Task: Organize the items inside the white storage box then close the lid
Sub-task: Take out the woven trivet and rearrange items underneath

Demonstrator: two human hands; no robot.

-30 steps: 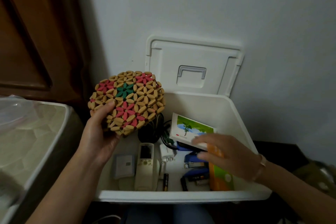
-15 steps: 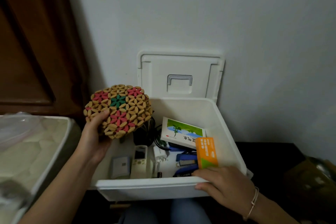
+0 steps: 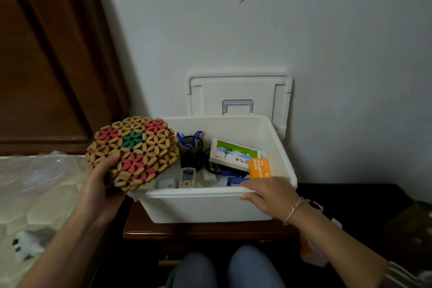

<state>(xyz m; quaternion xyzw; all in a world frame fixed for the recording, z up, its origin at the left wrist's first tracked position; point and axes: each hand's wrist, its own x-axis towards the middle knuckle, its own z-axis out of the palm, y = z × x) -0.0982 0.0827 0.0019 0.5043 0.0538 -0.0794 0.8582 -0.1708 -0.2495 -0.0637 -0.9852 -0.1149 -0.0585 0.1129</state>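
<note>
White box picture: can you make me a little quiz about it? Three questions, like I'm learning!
1. True or false: the lid of the white storage box is shut.
2. Pick one: the small box standing inside, nearest the right hand, is A orange, B purple, C black.
3. Short answer: which hand holds the round beaded mat?

Key: 1 false, the lid stands open against the wall. 2 A. 3 the left hand.
</note>
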